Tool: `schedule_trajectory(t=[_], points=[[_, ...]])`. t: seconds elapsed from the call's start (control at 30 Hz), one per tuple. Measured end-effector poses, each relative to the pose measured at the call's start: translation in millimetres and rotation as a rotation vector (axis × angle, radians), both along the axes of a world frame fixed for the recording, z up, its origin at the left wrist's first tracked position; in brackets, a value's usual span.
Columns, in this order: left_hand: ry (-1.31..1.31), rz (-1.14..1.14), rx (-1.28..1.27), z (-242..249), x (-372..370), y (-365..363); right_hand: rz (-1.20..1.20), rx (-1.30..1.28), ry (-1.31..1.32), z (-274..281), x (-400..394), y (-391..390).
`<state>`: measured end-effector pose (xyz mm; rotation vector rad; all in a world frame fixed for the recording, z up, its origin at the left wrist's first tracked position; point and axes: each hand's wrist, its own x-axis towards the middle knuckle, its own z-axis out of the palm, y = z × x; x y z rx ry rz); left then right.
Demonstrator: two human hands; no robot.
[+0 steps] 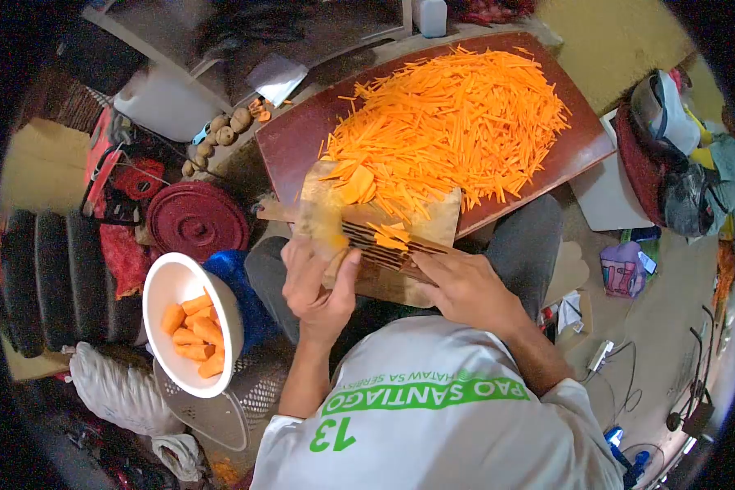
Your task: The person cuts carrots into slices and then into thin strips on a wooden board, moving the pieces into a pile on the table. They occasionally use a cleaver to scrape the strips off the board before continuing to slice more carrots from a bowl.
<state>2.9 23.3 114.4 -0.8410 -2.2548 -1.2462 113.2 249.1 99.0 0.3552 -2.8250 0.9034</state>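
My left hand [317,282] is closed, thumb against fingers, around a yellowish thing blurred by motion; its kind is hard to make out. My right hand [465,290] grips the right end of a dark-striped wooden board [376,257] over my lap. Several flat carrot pieces [392,237] lie on the stripes. Beyond both hands, a large heap of carrot strips [465,122] covers much of a reddish-brown tabletop [290,151]. A few wider carrot slices [357,186] sit at the heap's near edge, beside the left hand.
At my left stands a white bowl [153,327] with several peeled carrots [207,331], near a dark red round lid [196,220]. Brown round roots [220,126] lie behind it. To the right are a purple bag [623,269] and loose cables [629,380] on the floor.
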Motion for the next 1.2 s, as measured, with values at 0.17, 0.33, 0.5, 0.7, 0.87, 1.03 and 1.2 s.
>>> schedule_trajectory(t=[0.17, 0.33, 0.5, 0.7, 0.87, 1.03, 1.2], points=[[-0.161, -0.326, -0.429, -12.2, -23.4, 10.2, 0.071, 0.141, -0.008, 12.3, 4.8, -1.6], [-0.139, -0.317, -0.494, -27.2, -42.7, 28.1, 0.085, 0.297, 0.074, 11.9, 13.6, 4.5], [0.081, -0.247, -0.597, -35.2, -61.1, 44.5, 0.089, 0.343, 0.069, 10.0, 13.1, 4.6], [-0.004, -0.17, -0.438, -49.4, -69.2, 27.4, 0.089, 0.19, 0.013, 6.9, 20.1, 8.5], [-0.236, -0.053, -0.312, -66.0, -59.6, -3.7, 0.065, -0.083, -0.273, 22.5, 33.6, 12.5], [-0.274, 0.0, -0.191, -91.6, -52.4, -13.4, 0.04, -0.16, -0.378, 21.5, 24.1, 18.2], [-0.208, 0.036, -0.054, -113.5, -56.0, -11.4, -0.009, -0.101, -0.278, 12.5, -6.1, 36.9]])
